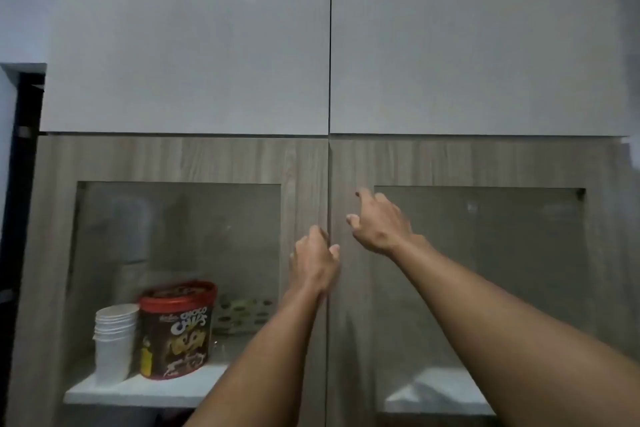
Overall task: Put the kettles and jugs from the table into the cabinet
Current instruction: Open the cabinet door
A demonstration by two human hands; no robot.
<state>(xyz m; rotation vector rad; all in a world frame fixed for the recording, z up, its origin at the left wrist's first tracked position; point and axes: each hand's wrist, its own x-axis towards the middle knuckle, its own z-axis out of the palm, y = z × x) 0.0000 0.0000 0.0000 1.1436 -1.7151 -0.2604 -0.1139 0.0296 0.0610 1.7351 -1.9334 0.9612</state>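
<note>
I face a wood-grain cabinet with two glass-paned doors, both closed. My left hand (315, 262) is at the inner edge of the left door (301, 166), fingers curled against the seam between the doors. My right hand (375, 222) rests on the frame of the right door (356, 166), fingers spread, holding nothing. No kettle or jug is in view, and neither is the table.
Behind the left glass, a white shelf (166, 390) holds a stack of white cups (114, 340), a red-lidded choco chips tub (176, 329) and a patterned container (242, 315). Two plain grey upper doors (194, 45) sit above. A dark doorway (20, 184) is at the left.
</note>
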